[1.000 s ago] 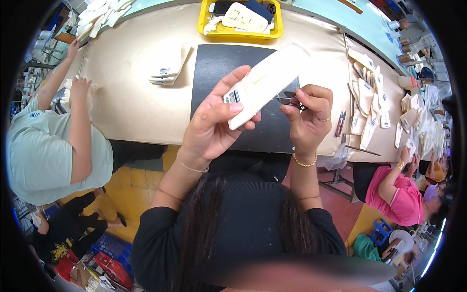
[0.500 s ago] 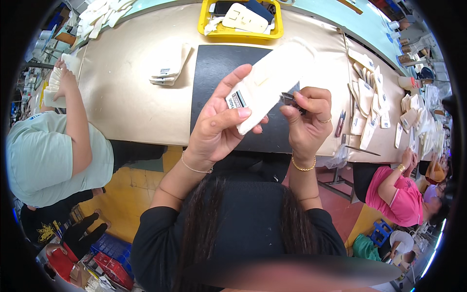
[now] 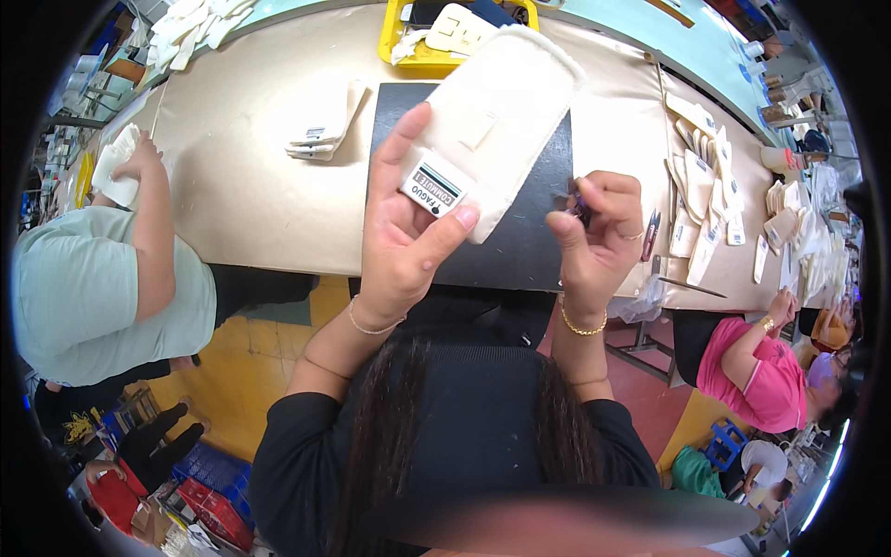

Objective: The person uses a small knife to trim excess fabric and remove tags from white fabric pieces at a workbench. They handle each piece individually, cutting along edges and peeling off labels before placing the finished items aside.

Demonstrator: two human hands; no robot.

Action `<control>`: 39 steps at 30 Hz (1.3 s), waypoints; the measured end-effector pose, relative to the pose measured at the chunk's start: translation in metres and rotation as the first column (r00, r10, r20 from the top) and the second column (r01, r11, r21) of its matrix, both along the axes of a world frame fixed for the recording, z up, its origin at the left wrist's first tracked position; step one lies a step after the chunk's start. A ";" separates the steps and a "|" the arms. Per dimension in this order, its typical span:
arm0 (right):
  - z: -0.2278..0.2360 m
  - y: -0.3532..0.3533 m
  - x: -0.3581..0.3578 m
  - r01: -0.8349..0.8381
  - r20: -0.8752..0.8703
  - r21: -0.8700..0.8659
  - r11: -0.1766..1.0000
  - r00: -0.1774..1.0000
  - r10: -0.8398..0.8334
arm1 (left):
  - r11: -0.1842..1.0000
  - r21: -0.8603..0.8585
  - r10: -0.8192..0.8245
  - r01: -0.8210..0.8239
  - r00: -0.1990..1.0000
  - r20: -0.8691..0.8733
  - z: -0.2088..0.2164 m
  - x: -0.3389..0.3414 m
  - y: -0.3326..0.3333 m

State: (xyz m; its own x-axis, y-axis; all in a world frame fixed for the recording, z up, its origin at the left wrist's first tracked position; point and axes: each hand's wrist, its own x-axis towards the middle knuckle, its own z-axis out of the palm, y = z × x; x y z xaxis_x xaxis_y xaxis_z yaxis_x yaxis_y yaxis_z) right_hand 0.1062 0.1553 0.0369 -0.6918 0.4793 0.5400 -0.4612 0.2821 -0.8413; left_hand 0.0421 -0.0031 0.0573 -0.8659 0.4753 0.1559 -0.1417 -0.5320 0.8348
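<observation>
Below, beige table [image 3: 251, 186] (black mat [image 3: 529, 251])

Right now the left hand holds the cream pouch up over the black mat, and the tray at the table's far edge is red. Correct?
Not quite. The tray is yellow, not red, as the head view shows. The rest stands: the left hand holds the cream pouch up over the black mat.

A long beige worktable [image 3: 251, 186] stands over yellow floor [image 3: 243, 371].
</observation>
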 end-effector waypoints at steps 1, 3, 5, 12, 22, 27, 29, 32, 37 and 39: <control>0.002 -0.001 0.001 0.015 0.026 0.086 0.996 1.000 -0.017 | 0.999 -0.030 0.040 -0.042 0.997 -0.067 0.000 0.000 0.000; 0.005 -0.004 0.004 0.025 0.071 0.200 0.980 0.997 -0.040 | 0.995 -0.057 0.074 -0.081 0.989 -0.126 0.000 0.002 0.000; 0.006 -0.007 0.004 0.031 0.102 0.258 0.966 0.993 -0.059 | 0.991 -0.076 0.096 -0.110 0.981 -0.170 0.001 0.003 0.000; 0.007 -0.008 0.001 0.039 0.122 0.313 0.949 0.989 -0.081 | 0.993 -0.079 0.073 -0.084 0.988 -0.135 0.004 0.003 -0.003; 0.000 0.000 0.004 0.121 0.039 0.184 0.976 0.991 -0.130 | 0.980 -0.120 0.122 -0.156 0.960 -0.253 0.003 -0.003 -0.001; 0.002 0.007 0.003 0.024 0.223 -0.140 0.990 0.975 0.007 | 0.966 -0.113 0.180 -0.231 0.921 -0.345 -0.003 -0.004 0.003; 0.009 0.008 0.008 -0.067 0.332 -0.216 0.974 0.933 0.138 | 0.973 -0.133 0.135 -0.187 0.936 -0.326 -0.005 -0.004 0.001; 0.017 -0.001 0.011 0.071 0.180 0.121 0.990 0.979 -0.092 | 0.965 -0.228 0.060 -0.132 0.953 -0.297 -0.007 -0.005 -0.005; 0.030 -0.013 0.004 -0.047 0.182 0.346 0.937 0.983 -0.018 | 0.944 -0.292 0.050 -0.150 0.945 -0.323 -0.005 -0.007 -0.006; 0.038 -0.011 -0.001 -0.021 0.143 0.377 0.926 0.989 -0.036 | 0.970 -0.219 0.040 -0.101 0.962 -0.270 -0.003 -0.007 -0.006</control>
